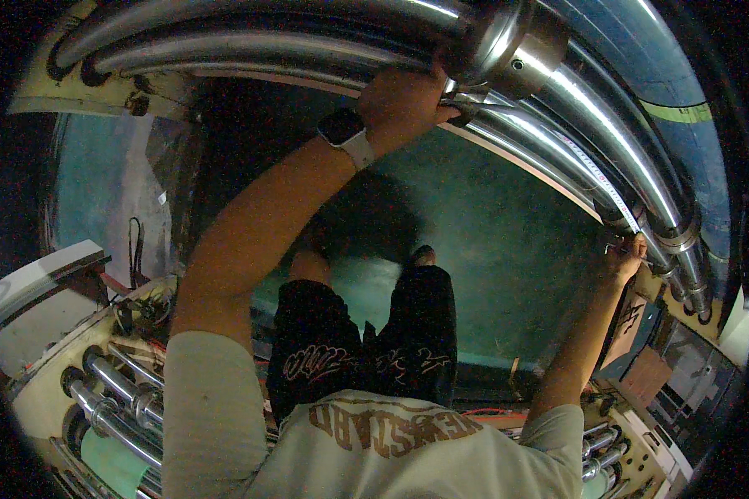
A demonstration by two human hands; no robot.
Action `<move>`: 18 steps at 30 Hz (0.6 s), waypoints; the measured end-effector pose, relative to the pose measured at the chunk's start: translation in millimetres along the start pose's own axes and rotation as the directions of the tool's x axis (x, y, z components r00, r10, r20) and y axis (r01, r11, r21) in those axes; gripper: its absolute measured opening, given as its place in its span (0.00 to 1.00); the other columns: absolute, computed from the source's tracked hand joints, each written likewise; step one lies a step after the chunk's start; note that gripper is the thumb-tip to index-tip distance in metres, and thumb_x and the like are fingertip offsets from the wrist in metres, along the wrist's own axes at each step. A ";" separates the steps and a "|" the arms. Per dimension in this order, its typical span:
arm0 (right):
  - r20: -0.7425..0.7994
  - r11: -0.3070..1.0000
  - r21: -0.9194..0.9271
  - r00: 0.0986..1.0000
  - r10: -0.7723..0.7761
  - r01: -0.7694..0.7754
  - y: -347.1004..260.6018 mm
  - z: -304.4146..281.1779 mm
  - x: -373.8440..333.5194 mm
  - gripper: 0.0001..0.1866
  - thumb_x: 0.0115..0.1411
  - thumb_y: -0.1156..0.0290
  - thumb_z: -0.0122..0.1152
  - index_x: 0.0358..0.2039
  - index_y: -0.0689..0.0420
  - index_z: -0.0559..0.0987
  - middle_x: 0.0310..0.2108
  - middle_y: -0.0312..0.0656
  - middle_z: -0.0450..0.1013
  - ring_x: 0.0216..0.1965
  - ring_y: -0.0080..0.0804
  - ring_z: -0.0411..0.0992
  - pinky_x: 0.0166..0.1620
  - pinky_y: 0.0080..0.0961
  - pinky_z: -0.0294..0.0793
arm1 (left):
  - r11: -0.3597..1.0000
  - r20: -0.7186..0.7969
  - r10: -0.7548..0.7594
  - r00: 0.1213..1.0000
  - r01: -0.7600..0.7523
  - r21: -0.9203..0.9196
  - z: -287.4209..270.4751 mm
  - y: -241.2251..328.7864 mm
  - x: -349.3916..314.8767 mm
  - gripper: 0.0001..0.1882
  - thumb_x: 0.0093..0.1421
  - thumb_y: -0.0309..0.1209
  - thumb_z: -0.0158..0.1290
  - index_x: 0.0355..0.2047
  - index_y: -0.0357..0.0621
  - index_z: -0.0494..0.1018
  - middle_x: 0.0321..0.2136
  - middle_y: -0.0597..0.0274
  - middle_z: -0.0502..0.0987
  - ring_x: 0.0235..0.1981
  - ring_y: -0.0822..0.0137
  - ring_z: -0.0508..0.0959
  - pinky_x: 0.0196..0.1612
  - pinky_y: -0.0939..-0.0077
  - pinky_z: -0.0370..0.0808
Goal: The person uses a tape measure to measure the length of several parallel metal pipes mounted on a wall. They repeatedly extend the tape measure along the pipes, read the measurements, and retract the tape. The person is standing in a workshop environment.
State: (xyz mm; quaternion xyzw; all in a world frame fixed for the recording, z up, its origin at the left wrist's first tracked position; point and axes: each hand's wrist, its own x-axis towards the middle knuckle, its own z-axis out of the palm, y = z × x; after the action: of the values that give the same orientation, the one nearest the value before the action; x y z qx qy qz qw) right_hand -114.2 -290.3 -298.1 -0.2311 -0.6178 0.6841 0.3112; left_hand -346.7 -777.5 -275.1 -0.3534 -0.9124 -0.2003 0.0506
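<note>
A white tape-measure blade (601, 176) with fine markings lies stretched along a shiny steel rod at the upper right. Its lower end meets my right hand (630, 256), whose fingers are closed on it beside a collar on the rod. My left hand (404, 101), with a watch (342, 128) on the wrist, reaches up to the rods just below a large steel collar (516, 46). Its fingers curl closed around something at the rod; what they hold is mostly hidden. A narrow strip runs from those fingers toward the marked blade.
Thick steel rods (250, 51) cross the top and bend down the right side. A blue surface (682, 137) lies behind them. Green floor (508, 274) spreads under my legs. More rods (116, 395) and machine parts stand at lower left, with boxes (632, 333) at right.
</note>
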 end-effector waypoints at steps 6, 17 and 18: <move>0.067 0.969 -0.202 0.989 -0.129 0.140 3.7 -14.0 2.6 0.06 0.54 0.74 0.49 0.33 0.59 0.68 0.34 0.41 0.66 0.32 0.29 0.67 0.33 0.22 0.68 | 1.000 0.000 -0.001 1.000 0.001 -0.022 -12.1 6.1 0.8 0.32 0.47 0.47 0.53 0.41 0.28 0.61 0.21 0.52 0.74 0.23 0.55 0.75 0.27 0.65 0.73; 0.035 0.976 -0.206 0.998 -0.060 0.066 1.8 -1.4 0.2 0.15 0.48 0.77 0.52 0.38 0.63 0.66 0.36 0.41 0.63 0.35 0.33 0.64 0.38 0.22 0.67 | 0.998 -0.071 -0.004 0.997 0.000 -0.056 -9.9 0.8 -4.0 0.27 0.46 0.46 0.54 0.33 0.31 0.65 0.21 0.51 0.74 0.24 0.54 0.75 0.27 0.64 0.73; 0.066 0.967 -0.241 0.995 -0.072 0.086 3.5 -10.5 3.3 0.15 0.47 0.77 0.52 0.38 0.63 0.66 0.36 0.42 0.63 0.36 0.34 0.64 0.38 0.23 0.67 | 0.999 -0.057 -0.002 0.998 -0.001 -0.048 -8.1 2.0 -1.3 0.27 0.46 0.46 0.54 0.33 0.31 0.65 0.21 0.50 0.74 0.24 0.54 0.75 0.28 0.64 0.73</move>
State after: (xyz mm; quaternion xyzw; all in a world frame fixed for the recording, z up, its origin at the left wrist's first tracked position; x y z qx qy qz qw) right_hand -109.7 -280.7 -302.7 -0.2234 -0.7145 0.5964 0.2897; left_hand -344.8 -780.2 -267.3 -0.3484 -0.9056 -0.2321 0.0678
